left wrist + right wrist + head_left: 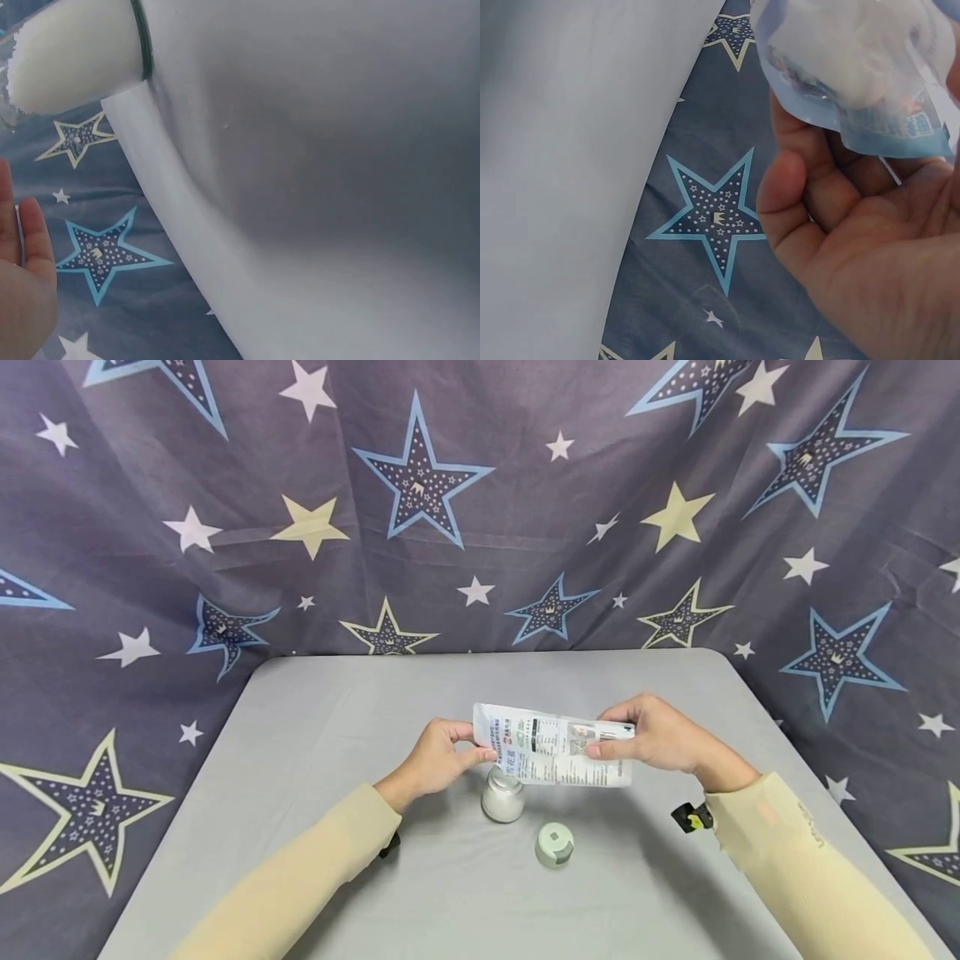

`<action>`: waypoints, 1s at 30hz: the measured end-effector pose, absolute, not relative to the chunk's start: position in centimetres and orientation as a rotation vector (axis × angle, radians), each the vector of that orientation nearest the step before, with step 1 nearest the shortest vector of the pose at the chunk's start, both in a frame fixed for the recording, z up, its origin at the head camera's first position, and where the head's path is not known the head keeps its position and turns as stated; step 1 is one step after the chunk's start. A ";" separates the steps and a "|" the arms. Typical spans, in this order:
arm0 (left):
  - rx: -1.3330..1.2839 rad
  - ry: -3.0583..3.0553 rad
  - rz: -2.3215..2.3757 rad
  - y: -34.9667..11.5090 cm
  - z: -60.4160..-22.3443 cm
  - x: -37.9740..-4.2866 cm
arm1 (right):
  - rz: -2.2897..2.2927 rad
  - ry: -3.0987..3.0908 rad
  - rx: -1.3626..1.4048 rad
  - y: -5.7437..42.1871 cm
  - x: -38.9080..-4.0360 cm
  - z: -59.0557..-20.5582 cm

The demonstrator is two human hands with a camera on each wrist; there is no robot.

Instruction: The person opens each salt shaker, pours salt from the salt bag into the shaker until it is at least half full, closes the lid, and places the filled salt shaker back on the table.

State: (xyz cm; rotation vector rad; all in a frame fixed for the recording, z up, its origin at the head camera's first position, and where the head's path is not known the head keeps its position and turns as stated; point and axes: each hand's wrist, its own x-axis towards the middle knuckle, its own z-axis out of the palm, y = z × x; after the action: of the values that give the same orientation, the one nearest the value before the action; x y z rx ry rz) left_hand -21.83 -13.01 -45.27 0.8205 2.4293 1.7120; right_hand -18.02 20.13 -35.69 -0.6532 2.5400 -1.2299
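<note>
A printed white salt bag (558, 747) is held up sideways above the table by both hands. My left hand (438, 758) pinches its left end between thumb and fingers. At the other end, my right hand (652, 735) grips it with the thumb on the front. A clear jar (503, 800) with white grainy content stands under the bag's left part, its top partly hidden. In the left wrist view the jar (82, 56) shows a green ring near its base. A pale green lid (555, 843) lies nearer to me, right of the jar. The right wrist view shows the bag's clear, blue-edged end (855, 82).
A light grey cloth covers the table (337, 710). Behind and around it hangs a dark curtain (510, 510) with star prints. A black strap (692, 817) sits at the right wrist, below the cuff.
</note>
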 end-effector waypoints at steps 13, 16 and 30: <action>0.851 2.458 1.695 -13.0 -45.2 -21.8 | -1.253 2.476 -0.680 20.6 -18.1 -36.7; 0.860 2.469 1.686 -13.0 -45.2 -21.8 | -1.262 2.464 -0.688 20.8 -18.1 -36.8; 0.877 2.457 1.663 -12.6 -44.0 -21.9 | -1.282 2.401 -0.700 21.3 -18.0 -37.9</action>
State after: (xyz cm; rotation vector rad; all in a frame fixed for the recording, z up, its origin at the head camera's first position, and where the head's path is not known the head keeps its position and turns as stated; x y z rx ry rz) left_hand -21.86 -12.64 -43.99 0.8768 2.4572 1.6634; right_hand -18.04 21.33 -37.92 -0.6998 2.4015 -1.2820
